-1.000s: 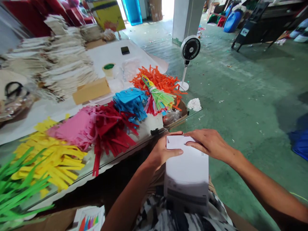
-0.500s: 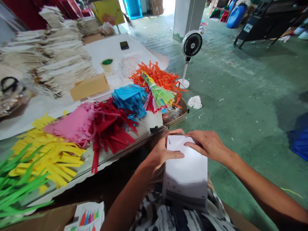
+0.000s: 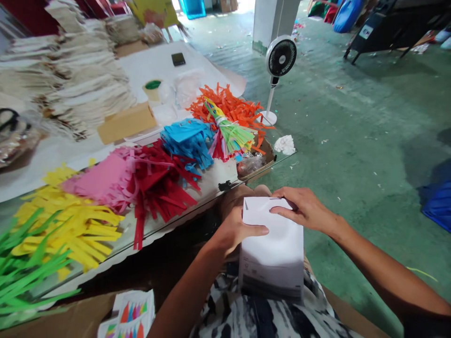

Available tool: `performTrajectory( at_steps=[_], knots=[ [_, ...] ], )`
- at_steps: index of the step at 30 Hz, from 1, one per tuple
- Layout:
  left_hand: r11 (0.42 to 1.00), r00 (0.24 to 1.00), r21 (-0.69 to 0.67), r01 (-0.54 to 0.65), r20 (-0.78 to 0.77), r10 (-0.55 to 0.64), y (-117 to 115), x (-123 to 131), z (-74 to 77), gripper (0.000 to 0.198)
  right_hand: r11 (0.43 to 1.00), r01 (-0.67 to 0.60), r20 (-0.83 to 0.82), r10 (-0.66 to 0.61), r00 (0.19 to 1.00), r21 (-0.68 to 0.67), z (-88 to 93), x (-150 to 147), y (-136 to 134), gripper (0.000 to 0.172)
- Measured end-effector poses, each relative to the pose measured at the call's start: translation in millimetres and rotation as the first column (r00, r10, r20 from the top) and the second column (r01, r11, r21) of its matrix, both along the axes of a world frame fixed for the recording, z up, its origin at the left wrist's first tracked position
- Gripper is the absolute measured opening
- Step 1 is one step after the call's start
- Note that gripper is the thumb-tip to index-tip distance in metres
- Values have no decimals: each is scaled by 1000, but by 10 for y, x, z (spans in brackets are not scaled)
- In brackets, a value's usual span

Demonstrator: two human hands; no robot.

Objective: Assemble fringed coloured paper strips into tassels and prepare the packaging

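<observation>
A white cardboard box [image 3: 273, 251] with small grey print near its lower end rests on my lap. My left hand [image 3: 243, 227] grips its left side, thumb flat on the face, the other fingers out of sight behind it. At the upper right edge my right hand [image 3: 301, 209] pinches the box, thumb on the face and fingers curled over the end. Ahead on the glass-edged table, a bundle of multicoloured tissue-paper strips [image 3: 230, 129] tied with white lies on orange strips [image 3: 225, 105]. Blue strips [image 3: 188, 141] and dark red strips [image 3: 158, 176] are left of it.
Pink [image 3: 100, 178], yellow [image 3: 66, 220] and green paper strips [image 3: 28, 263] line the table's near edge. Stacks of cream cloth [image 3: 81, 80] stand behind. A white fan [image 3: 281, 58] is beyond the table. A printed packet [image 3: 130, 312] lies at lower left.
The view has shifted slightly, so the table's things sit a little higher and further left. My left fingers show less behind the box's top edge; both hands keep hold of it.
</observation>
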State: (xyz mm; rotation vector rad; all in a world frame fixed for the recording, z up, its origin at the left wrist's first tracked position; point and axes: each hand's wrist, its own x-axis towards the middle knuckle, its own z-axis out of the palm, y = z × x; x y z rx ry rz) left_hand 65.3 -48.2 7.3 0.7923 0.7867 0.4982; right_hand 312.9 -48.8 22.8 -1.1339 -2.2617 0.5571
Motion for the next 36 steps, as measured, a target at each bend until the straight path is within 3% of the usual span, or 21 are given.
performTrajectory(
  at_steps=[5, 9, 11, 15, 19, 28, 36],
  knots=[
    [997, 998, 55, 51, -23, -50, 117, -24, 91, 70, 996, -18, -113, 7, 994, -90, 59, -15, 14, 21],
    [989, 994, 116, 89, -67, -81, 334, -120, 330, 60, 992, 123, -120, -125, 985, -27, 107, -120, 94, 24],
    [985, 994, 166, 49, -100, -32, 365, -181, 399, 60, 985, 170, -124, -168, 978, 5, 96, -187, 131, 26],
    [986, 988, 148, -71, -127, 90, 204, -289, 271, 65, 990, 138, -112, -138, 984, -5, -2, -283, 142, 26],
    [996, 991, 50, -79, -101, 83, 8, -370, 90, 56, 998, 42, -113, -48, 992, -54, -43, -307, 94, 22],
    [1000, 999, -11, -26, -19, 26, -43, -424, 68, 59, 996, 38, -61, -33, 998, 84, 31, -354, -36, 23],
    [998, 997, -27, -62, -51, 61, -107, -406, -4, 58, 990, 9, -21, -12, 1000, -142, 20, -321, -96, 24]
  ],
)
